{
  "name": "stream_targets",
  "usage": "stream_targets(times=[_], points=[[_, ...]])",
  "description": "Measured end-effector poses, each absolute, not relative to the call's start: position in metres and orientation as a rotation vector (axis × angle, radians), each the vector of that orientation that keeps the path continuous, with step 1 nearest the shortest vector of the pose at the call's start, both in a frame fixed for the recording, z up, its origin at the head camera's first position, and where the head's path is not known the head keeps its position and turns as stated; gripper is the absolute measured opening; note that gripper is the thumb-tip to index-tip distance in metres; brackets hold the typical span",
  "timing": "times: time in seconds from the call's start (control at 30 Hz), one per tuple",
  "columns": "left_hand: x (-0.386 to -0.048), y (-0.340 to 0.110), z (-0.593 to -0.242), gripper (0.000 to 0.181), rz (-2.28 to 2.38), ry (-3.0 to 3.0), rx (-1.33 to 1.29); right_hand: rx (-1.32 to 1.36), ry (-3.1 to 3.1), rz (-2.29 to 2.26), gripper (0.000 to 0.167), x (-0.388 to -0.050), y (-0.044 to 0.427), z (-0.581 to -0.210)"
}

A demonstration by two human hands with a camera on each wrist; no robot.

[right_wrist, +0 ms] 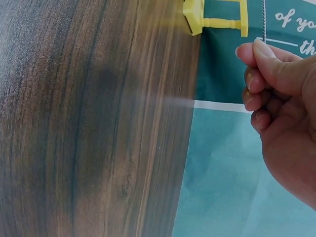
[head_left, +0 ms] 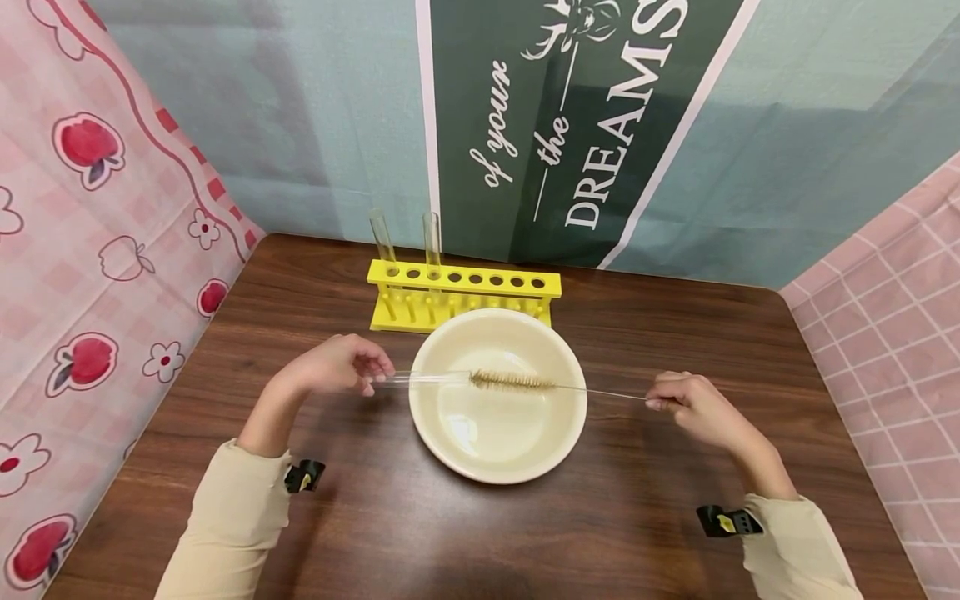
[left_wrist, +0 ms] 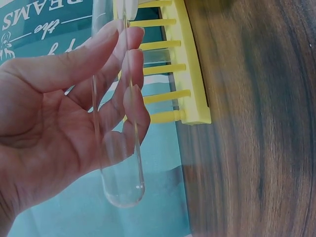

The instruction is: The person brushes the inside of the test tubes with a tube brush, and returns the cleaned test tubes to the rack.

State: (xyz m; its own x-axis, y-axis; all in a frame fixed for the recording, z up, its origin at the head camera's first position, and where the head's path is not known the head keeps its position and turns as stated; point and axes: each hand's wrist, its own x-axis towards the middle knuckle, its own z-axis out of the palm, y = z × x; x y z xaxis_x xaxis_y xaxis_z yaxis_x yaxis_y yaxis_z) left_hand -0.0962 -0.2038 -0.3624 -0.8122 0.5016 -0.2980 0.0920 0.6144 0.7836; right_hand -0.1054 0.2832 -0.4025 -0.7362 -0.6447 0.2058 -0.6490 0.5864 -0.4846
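My left hand (head_left: 341,367) holds a clear glass test tube (left_wrist: 121,173) between thumb and curled fingers, its rounded end toward the palm side. The tube lies roughly level, its mouth over a cream bowl (head_left: 498,458). At that mouth is the bristle head of a test tube brush (head_left: 517,381); whether its tip sits inside is hard to tell. From the bristles a thin twisted wire handle (right_wrist: 264,22) runs right to my right hand (head_left: 693,404), which pinches its end between thumb and forefinger, the other fingers curled in.
Behind the bowl stands a yellow test tube rack (head_left: 465,279) with two glass tubes (head_left: 432,242) upright at its left. The dark wooden table (head_left: 510,533) ends at a blue-green curtain (head_left: 337,125) at the back. Patterned cloths hang left and right.
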Motion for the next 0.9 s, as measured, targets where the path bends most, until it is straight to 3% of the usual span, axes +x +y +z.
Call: stream_targets(times=[0.9], points=[[-0.093,-0.193,-0.371,0.036,1.099,2.462,0.392,1.089,-2.866,1.280,0.030,-0.102,0.290,-0.406]])
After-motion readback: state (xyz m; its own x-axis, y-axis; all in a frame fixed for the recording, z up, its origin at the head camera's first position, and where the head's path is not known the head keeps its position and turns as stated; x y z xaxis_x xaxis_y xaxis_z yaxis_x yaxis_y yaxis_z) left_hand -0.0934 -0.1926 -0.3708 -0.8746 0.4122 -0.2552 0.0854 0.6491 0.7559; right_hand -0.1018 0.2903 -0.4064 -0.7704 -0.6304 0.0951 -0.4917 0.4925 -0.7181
